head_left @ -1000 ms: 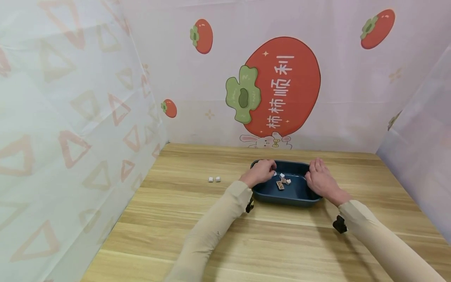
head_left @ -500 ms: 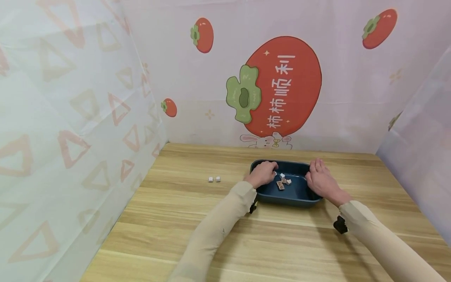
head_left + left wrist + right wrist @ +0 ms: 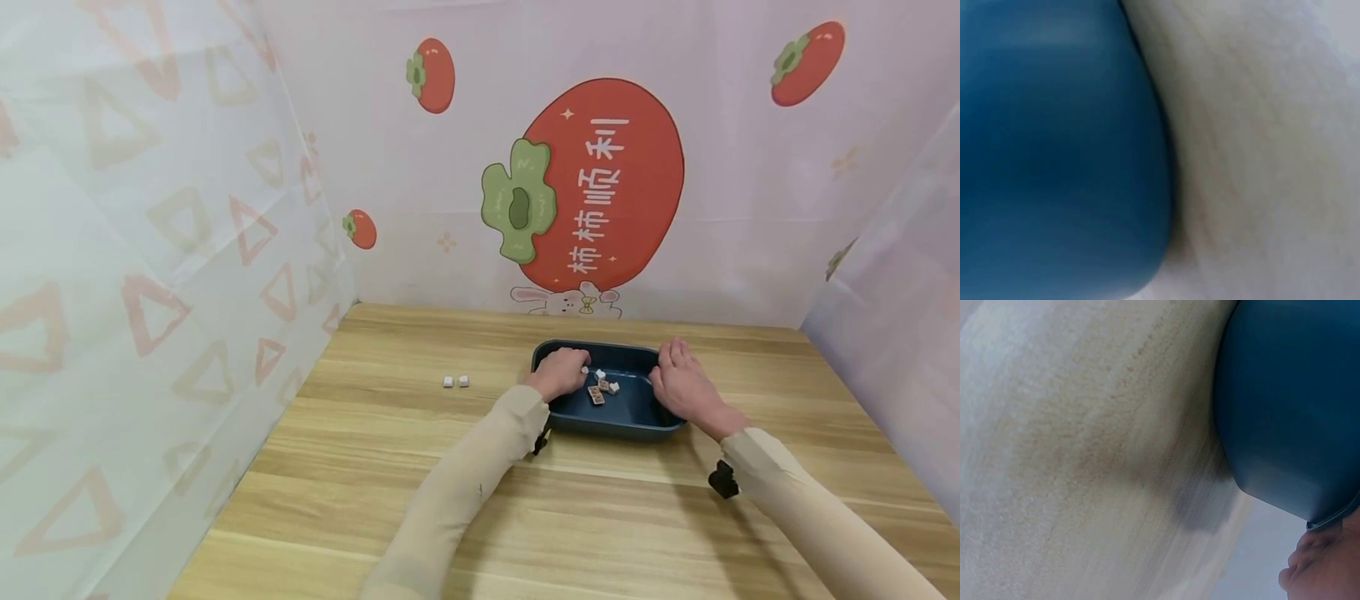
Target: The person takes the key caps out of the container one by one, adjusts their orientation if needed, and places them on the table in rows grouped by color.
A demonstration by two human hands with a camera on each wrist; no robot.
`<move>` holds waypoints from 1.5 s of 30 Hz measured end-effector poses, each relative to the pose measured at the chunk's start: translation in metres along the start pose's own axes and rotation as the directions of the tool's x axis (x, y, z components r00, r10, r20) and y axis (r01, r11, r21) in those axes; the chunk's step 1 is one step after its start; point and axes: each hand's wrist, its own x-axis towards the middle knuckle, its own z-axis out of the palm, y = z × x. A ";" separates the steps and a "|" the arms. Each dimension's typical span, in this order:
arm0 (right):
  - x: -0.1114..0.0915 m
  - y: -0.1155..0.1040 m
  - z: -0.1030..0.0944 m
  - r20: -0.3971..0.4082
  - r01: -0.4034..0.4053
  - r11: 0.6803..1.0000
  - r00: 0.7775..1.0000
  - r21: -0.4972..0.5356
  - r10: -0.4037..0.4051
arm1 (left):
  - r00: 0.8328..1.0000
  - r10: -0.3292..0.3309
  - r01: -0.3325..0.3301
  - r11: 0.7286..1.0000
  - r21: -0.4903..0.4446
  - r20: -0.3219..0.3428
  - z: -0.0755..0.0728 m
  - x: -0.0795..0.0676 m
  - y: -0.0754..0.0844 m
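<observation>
A dark blue rectangular tray (image 3: 622,429) stands on the table. My right hand (image 3: 686,387) grips its right end, the thumb on the inner side and the fingers over the rim. In the right wrist view, curled fingers (image 3: 1307,556) meet the tray's rim. My left hand (image 3: 558,373) reaches over the tray's left end with its fingers bent down inside. A small white piece (image 3: 585,370) shows at those fingertips; whether they pinch it is hidden. Further right in the tray lie small white blocks (image 3: 600,375) and a brown patterned piece (image 3: 596,396).
Two small white keycap-like pieces (image 3: 456,382) lie side by side on the wooden table (image 3: 360,433), left of the tray. Printed cloth walls (image 3: 420,283) close off the back and both sides. A black wrist device (image 3: 723,479) hangs below the right sleeve.
My left hand and forearm have shifted slightly to the right over the tray's left end. The right hand, the tray and the two white pieces on the table look unmoved.
</observation>
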 end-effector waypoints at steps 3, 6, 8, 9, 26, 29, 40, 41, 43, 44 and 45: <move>0.000 -0.001 -0.001 0.005 -0.002 1.000 1.000 -0.001 0.002 | 1.000 -0.001 0.001 1.000 0.004 -0.003 0.003 0.001 -0.001; 0.000 -0.002 -0.002 0.008 -0.007 1.000 1.000 0.004 0.007 | 1.000 -0.009 0.009 1.000 0.003 -0.002 0.004 0.003 -0.002; 0.000 -0.002 -0.002 0.008 -0.008 1.000 1.000 0.002 0.008 | 1.000 -0.020 0.020 1.000 0.001 0.003 0.005 0.003 -0.003; 0.000 -0.002 -0.002 0.008 -0.009 1.000 1.000 0.002 0.009 | 1.000 -0.027 0.027 1.000 0.005 0.005 0.005 0.003 -0.003; -0.001 -0.001 0.000 0.019 -0.020 1.000 1.000 0.009 0.019 | 0.996 -0.041 0.039 0.999 0.025 0.077 0.001 -0.001 0.000; -0.001 -0.001 0.001 0.007 -0.014 1.000 1.000 0.013 0.014 | 0.996 -0.030 0.027 0.999 0.037 0.079 0.002 0.000 -0.001; 0.000 -0.001 0.001 0.028 -0.023 1.000 0.999 0.012 0.023 | 0.998 -0.001 -0.004 0.998 0.068 0.068 0.003 -0.001 -0.002; 0.000 -0.002 0.000 0.027 -0.024 1.000 0.999 0.014 0.024 | 0.998 0.001 -0.005 0.998 0.068 0.062 0.002 -0.002 -0.002; 0.000 -0.002 0.000 0.022 -0.022 1.000 1.000 0.013 0.022 | 0.999 0.005 -0.009 0.998 0.065 0.054 -0.001 -0.003 -0.002; 0.000 -0.003 0.000 0.021 -0.020 1.000 1.000 0.014 0.020 | 0.999 0.009 -0.012 0.998 0.065 0.048 -0.003 -0.004 -0.001; 0.000 -0.003 -0.001 0.019 -0.020 1.000 1.000 0.014 0.019 | 0.999 0.016 -0.019 0.998 0.066 0.040 -0.004 -0.005 -0.001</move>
